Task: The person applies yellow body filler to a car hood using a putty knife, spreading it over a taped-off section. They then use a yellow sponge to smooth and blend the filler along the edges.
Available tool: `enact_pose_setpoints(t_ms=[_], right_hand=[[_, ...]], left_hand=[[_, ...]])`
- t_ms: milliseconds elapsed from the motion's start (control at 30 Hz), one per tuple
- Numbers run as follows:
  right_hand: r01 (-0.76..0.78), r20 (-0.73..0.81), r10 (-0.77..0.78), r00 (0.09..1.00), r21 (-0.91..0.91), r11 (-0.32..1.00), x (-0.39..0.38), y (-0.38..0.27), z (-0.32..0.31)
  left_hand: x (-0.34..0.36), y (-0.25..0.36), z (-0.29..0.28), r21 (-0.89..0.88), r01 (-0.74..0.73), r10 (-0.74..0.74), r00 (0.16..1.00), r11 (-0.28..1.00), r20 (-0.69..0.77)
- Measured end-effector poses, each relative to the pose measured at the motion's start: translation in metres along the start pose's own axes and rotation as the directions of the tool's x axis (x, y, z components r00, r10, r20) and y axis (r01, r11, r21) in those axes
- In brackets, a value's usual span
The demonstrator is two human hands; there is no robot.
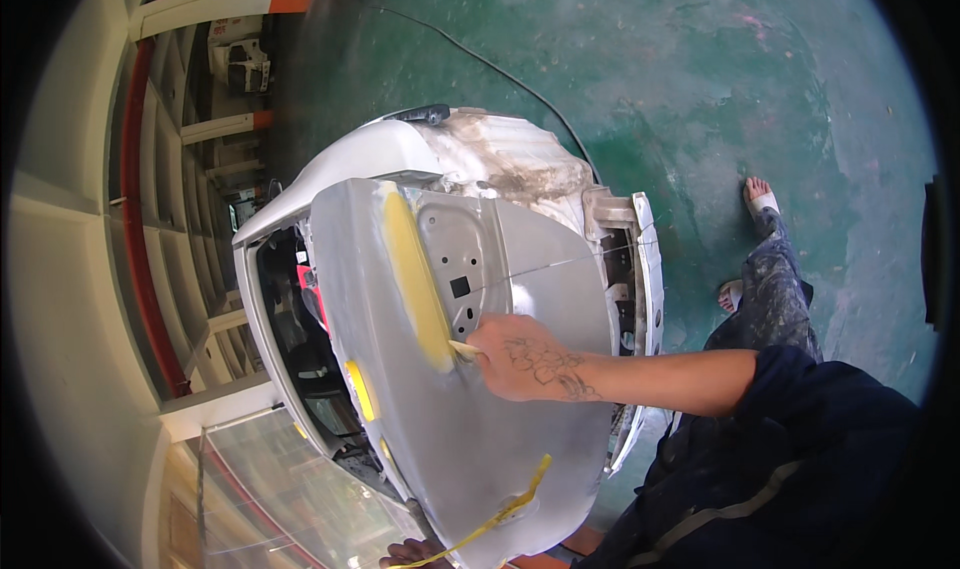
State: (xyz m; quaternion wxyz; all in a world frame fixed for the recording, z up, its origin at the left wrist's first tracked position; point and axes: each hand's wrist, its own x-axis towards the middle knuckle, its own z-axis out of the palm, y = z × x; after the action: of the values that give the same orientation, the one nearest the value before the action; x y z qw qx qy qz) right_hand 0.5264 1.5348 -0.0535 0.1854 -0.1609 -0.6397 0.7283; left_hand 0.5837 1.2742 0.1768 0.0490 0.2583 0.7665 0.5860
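Observation:
A grey primed car tailgate (400,439) fills the middle of the view. Along its raised ridge runs a long smooth band of yellow filler (411,274). At the band's near end, my right hand (520,357) pinches a small pale spreader (466,349), whose edge meets the panel. My left hand (412,553), with dark fingers, shows only in part at the lower rim beside the tailgate's edge; its grip is hidden. Close to it, a thin yellow strip (490,519) crosses the panel's lower corner.
A recess with holes (460,269) lies beside the filler. The stripped white rear body (648,299) borders the tailgate. A dark hose (490,64) crosses the green floor (680,89). My feet (760,195) are at right; white beams and a red pipe (135,219) are at left.

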Motion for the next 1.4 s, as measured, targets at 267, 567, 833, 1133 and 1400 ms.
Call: enact_pose_setpoints(t_ms=[267,567,833,1133,1400], right_hand=[[0.104,-0.375,-0.061,0.925,0.096,0.990,0.025,0.004,-0.037],[0.270,-0.395,-0.227,0.890,0.056,0.961,0.060,0.010,-0.032],[0.191,-0.214,-0.180,0.960,0.035,0.981,-0.018,0.002,0.025],[0.157,-0.305,-0.186,0.934,-0.118,0.980,-0.016,-0.017,-0.033],[0.229,-0.671,-0.314,0.672,-0.215,0.949,0.103,-0.012,-0.064]], left_hand=[[0.004,-0.006,-0.021,-0.001,-0.033,0.033,0.998,0.999,0.062],[0.011,-0.002,0.006,0.041,0.002,-0.003,1.000,0.999,0.020],[0.011,0.001,-0.001,0.064,-0.019,0.021,0.999,0.998,-0.030],[0.000,0.001,-0.045,0.012,-0.029,0.029,0.999,0.999,0.029],[-0.010,0.014,-0.003,0.023,-0.011,0.013,0.996,1.000,-0.091]])
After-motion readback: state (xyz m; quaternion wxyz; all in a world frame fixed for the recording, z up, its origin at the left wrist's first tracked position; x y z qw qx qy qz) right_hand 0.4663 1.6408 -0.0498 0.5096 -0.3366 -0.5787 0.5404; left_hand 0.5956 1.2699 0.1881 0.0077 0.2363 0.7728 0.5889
